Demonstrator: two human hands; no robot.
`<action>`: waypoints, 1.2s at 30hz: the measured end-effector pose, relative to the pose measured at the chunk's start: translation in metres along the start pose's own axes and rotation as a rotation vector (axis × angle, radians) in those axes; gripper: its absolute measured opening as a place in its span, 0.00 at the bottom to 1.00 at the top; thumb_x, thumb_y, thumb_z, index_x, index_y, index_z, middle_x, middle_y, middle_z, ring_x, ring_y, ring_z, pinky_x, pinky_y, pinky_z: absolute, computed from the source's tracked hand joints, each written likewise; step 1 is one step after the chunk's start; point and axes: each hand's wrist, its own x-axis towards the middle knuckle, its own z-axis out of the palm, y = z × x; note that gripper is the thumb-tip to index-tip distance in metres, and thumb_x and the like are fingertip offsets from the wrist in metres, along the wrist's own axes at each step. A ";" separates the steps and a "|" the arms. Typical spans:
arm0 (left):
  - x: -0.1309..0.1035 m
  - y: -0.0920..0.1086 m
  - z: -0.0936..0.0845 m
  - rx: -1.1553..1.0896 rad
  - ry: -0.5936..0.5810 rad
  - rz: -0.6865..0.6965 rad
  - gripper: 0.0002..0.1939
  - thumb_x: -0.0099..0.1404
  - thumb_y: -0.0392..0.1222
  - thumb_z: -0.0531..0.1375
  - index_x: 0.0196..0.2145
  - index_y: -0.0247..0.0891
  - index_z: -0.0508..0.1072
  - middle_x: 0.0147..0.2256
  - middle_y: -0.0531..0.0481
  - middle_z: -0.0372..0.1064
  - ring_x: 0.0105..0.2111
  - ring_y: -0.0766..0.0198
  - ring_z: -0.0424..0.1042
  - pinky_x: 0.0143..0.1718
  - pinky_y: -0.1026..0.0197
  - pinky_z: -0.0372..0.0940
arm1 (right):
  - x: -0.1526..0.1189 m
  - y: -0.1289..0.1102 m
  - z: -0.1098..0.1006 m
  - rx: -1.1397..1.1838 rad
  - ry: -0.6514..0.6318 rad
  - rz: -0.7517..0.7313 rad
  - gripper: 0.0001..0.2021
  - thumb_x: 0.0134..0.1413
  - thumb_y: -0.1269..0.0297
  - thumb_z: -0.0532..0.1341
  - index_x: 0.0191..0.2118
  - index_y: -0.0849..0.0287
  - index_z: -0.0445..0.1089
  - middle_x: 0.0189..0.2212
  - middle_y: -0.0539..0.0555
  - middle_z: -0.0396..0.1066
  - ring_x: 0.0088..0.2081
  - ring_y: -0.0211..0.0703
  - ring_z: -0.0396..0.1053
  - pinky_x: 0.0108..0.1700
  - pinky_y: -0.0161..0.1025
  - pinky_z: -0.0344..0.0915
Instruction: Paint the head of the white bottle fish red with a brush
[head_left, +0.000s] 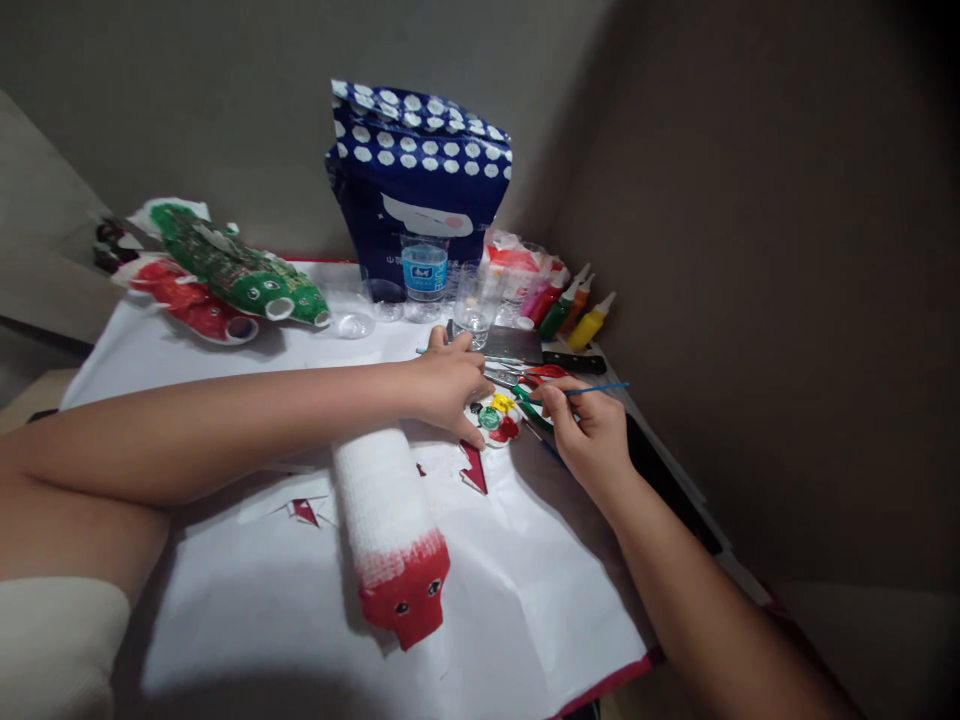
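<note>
My left hand [452, 385] reaches across the white bottle shape, its fingers spread and its thumb at the left edge of the paint palette [489, 419]. Green, yellow, red and black paint lie on that palette. Fingers pinched, my right hand [589, 425] holds a thin blue paintbrush [600, 388] over the palette's right side, the tip close to the yellow paint. Below my left forearm lies the wrapped white bottle shape [375, 490], whose near end is a red head [409, 597] with two eyes.
Green [251, 285] and red [191, 305] fish shapes lie at the back left. A blue bag [420, 190] stands behind clear cups. Paint bottles [591, 322], a cleaver [517, 345] and scissors [540, 374] are at the right. Red scraps [474, 468] lie on the white cover.
</note>
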 end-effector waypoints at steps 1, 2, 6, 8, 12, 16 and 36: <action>0.000 0.000 0.000 0.004 0.002 0.003 0.26 0.55 0.67 0.69 0.39 0.43 0.81 0.45 0.41 0.74 0.53 0.38 0.58 0.50 0.42 0.47 | 0.000 0.000 0.001 0.002 -0.005 -0.003 0.13 0.67 0.62 0.58 0.32 0.56 0.75 0.24 0.52 0.77 0.25 0.42 0.74 0.32 0.37 0.67; 0.000 0.000 0.000 0.006 0.006 0.008 0.25 0.55 0.67 0.69 0.38 0.43 0.81 0.44 0.41 0.74 0.53 0.38 0.59 0.50 0.42 0.46 | 0.000 0.001 0.002 0.004 -0.015 -0.008 0.13 0.67 0.62 0.58 0.32 0.56 0.75 0.23 0.52 0.77 0.25 0.42 0.74 0.32 0.37 0.67; 0.000 -0.001 0.000 -0.009 0.021 0.022 0.25 0.55 0.66 0.69 0.38 0.43 0.82 0.45 0.41 0.75 0.53 0.38 0.59 0.50 0.42 0.45 | 0.002 0.001 0.005 0.018 -0.064 -0.034 0.14 0.67 0.62 0.57 0.31 0.56 0.75 0.25 0.52 0.78 0.25 0.42 0.74 0.31 0.37 0.68; 0.000 -0.001 0.000 -0.004 0.014 0.018 0.26 0.55 0.66 0.69 0.38 0.42 0.82 0.45 0.41 0.75 0.53 0.38 0.58 0.50 0.42 0.45 | 0.003 0.001 0.006 0.018 -0.073 -0.041 0.13 0.67 0.62 0.57 0.31 0.56 0.75 0.26 0.53 0.79 0.26 0.43 0.75 0.32 0.38 0.69; 0.000 -0.002 0.000 -0.003 0.006 0.020 0.27 0.55 0.68 0.68 0.39 0.43 0.82 0.45 0.40 0.75 0.53 0.37 0.58 0.51 0.41 0.45 | 0.003 -0.001 0.005 0.021 -0.089 -0.048 0.13 0.67 0.62 0.57 0.31 0.55 0.74 0.25 0.53 0.78 0.27 0.44 0.75 0.32 0.39 0.69; -0.001 -0.001 -0.001 0.009 0.000 0.012 0.29 0.55 0.68 0.68 0.45 0.45 0.82 0.46 0.40 0.74 0.53 0.36 0.58 0.51 0.40 0.46 | 0.003 0.000 0.006 0.016 -0.112 -0.057 0.14 0.68 0.61 0.56 0.31 0.54 0.75 0.28 0.54 0.80 0.29 0.46 0.76 0.33 0.40 0.70; -0.001 -0.001 -0.001 -0.023 -0.005 -0.001 0.31 0.55 0.68 0.68 0.51 0.49 0.81 0.47 0.40 0.74 0.54 0.36 0.58 0.53 0.37 0.45 | 0.002 -0.001 0.008 0.022 -0.123 -0.090 0.12 0.66 0.65 0.58 0.32 0.55 0.74 0.27 0.54 0.79 0.29 0.45 0.76 0.33 0.39 0.70</action>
